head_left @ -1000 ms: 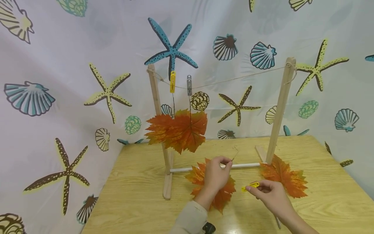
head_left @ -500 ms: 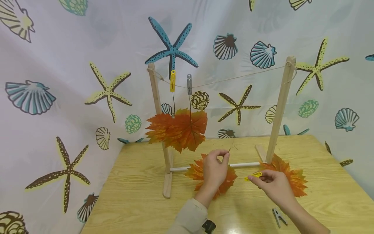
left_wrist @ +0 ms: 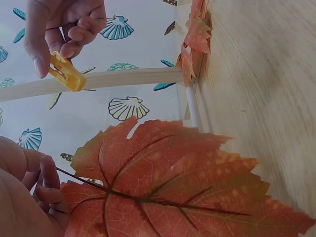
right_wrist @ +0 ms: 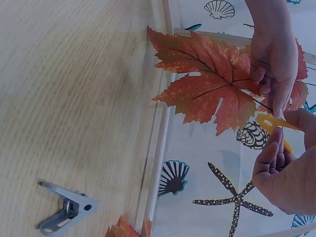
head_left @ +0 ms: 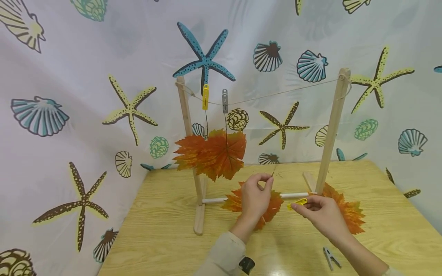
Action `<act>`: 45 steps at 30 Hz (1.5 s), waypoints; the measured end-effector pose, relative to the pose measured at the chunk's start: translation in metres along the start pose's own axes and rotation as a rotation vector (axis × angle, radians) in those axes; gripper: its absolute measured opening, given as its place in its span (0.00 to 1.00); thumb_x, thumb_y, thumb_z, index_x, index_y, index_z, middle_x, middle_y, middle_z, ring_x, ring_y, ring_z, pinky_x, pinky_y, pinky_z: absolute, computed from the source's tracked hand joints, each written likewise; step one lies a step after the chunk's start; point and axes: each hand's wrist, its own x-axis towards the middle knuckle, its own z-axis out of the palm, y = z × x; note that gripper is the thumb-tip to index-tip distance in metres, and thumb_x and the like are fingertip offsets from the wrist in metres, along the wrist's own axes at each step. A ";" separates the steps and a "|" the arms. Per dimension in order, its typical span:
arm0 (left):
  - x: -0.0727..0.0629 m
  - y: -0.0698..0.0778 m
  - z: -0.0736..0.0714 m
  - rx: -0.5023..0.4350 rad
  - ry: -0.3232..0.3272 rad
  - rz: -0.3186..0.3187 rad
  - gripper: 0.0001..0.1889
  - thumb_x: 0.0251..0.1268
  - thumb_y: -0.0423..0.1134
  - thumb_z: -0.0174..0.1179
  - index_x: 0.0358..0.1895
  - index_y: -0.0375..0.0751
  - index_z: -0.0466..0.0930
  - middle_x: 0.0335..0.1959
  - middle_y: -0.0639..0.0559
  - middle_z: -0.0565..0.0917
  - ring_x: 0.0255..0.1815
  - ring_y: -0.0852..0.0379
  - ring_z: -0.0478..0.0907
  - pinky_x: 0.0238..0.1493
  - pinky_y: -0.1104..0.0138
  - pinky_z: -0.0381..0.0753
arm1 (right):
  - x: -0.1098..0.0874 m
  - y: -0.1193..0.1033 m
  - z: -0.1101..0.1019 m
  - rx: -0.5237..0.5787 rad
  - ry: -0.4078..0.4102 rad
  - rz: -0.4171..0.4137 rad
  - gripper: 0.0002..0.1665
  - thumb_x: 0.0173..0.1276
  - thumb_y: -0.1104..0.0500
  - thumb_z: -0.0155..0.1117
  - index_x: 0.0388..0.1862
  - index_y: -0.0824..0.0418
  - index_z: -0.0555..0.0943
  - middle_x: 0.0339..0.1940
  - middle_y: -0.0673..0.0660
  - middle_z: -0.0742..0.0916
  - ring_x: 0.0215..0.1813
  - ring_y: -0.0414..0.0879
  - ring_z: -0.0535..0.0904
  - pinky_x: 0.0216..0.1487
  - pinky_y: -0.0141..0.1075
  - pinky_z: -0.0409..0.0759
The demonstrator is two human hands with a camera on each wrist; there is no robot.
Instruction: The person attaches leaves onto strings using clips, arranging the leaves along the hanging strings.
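My left hand (head_left: 254, 201) pinches the thin dark stem of an orange maple leaf (left_wrist: 168, 182), whose blade hangs below the fingers, above the table. To its right, my right hand (head_left: 328, 218) holds a yellow clothespin (head_left: 299, 203) between thumb and fingers. In the right wrist view the clothespin overlaps the upper end of the stem. Behind the hands, two orange leaves (head_left: 226, 157) hang by their stems from a string (head_left: 279, 92). One is held by a yellow clothespin (head_left: 205, 97), the other by a grey clothespin (head_left: 225, 101).
The string runs between a left wooden post (head_left: 183, 103) and a right wooden post (head_left: 332, 130), joined low down by a white rod (head_left: 295, 195). Another leaf (head_left: 353, 216) lies by the right post's foot. A loose grey clothespin (right_wrist: 66, 210) lies on the table (head_left: 155, 237) near the right forearm.
My left hand has risen with the leaf, lifting it off the lower position. My right hand has moved up with the yellow clothespin, uncovering the loose grey clothespin.
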 end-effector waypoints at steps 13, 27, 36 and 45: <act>0.013 0.008 -0.005 -0.020 0.043 0.027 0.05 0.67 0.39 0.66 0.41 0.43 0.89 0.35 0.51 0.88 0.17 0.68 0.68 0.19 0.73 0.70 | 0.005 -0.005 -0.003 -0.039 -0.006 -0.012 0.29 0.60 0.42 0.75 0.46 0.66 0.85 0.34 0.54 0.90 0.36 0.43 0.84 0.36 0.36 0.80; 0.032 0.021 -0.011 -0.064 0.045 0.067 0.06 0.68 0.38 0.65 0.42 0.41 0.88 0.38 0.49 0.88 0.19 0.66 0.69 0.22 0.73 0.71 | 0.015 -0.011 -0.010 -0.051 0.036 -0.071 0.24 0.61 0.43 0.75 0.40 0.63 0.86 0.33 0.56 0.90 0.34 0.43 0.83 0.33 0.35 0.80; 0.043 0.028 -0.011 -0.083 0.056 0.072 0.06 0.67 0.37 0.65 0.41 0.40 0.89 0.37 0.48 0.88 0.20 0.65 0.70 0.24 0.72 0.73 | 0.024 -0.020 -0.013 -0.005 0.028 -0.134 0.26 0.61 0.41 0.74 0.40 0.62 0.87 0.34 0.56 0.89 0.34 0.44 0.82 0.32 0.35 0.78; 0.050 0.035 -0.014 -0.095 0.100 0.092 0.07 0.68 0.39 0.65 0.42 0.40 0.89 0.37 0.49 0.89 0.19 0.63 0.70 0.23 0.72 0.73 | 0.040 -0.039 -0.019 -0.052 0.027 -0.245 0.21 0.64 0.41 0.71 0.39 0.57 0.88 0.30 0.52 0.89 0.34 0.45 0.83 0.34 0.36 0.78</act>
